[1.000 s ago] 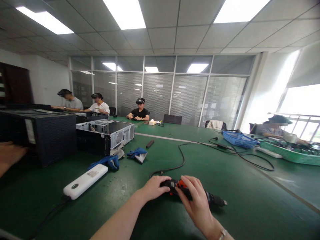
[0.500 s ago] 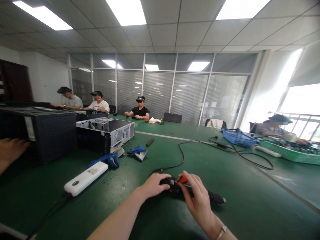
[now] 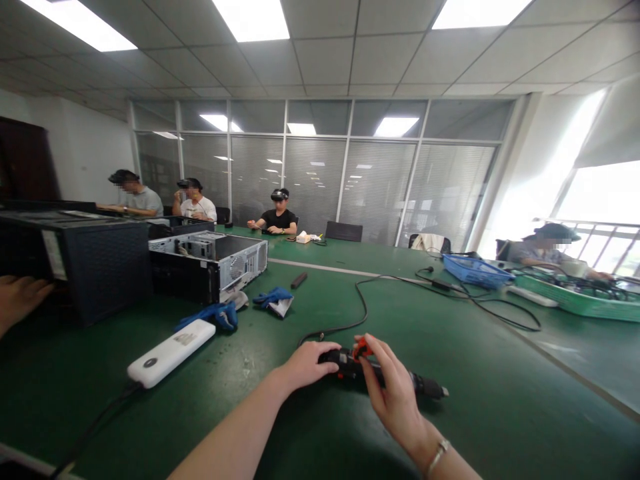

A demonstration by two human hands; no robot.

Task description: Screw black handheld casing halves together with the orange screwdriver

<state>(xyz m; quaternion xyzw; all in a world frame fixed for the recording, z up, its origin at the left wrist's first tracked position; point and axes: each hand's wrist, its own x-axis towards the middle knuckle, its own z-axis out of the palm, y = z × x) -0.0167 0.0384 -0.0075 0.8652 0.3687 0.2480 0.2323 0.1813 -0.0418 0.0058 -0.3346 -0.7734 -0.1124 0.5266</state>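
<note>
On the green table (image 3: 240, 427), a dark computer case (image 3: 107, 267) stands beyond and left of the white power strip (image 3: 167, 353), while a long black tool (image 3: 349, 364) lies right of the strip. The left hand (image 3: 306, 365) clasps the tool's end nearest the strip between thumb and fingers; the right hand (image 3: 395, 390), farther from the strip, pinches an orange part (image 3: 363, 347) between thumb and fingertips.

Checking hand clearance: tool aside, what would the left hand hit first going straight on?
Probably the orange part, pinched in the right hand. Depth is unclear, so the right hand itself may come first. The left hand is on the tool.
</note>
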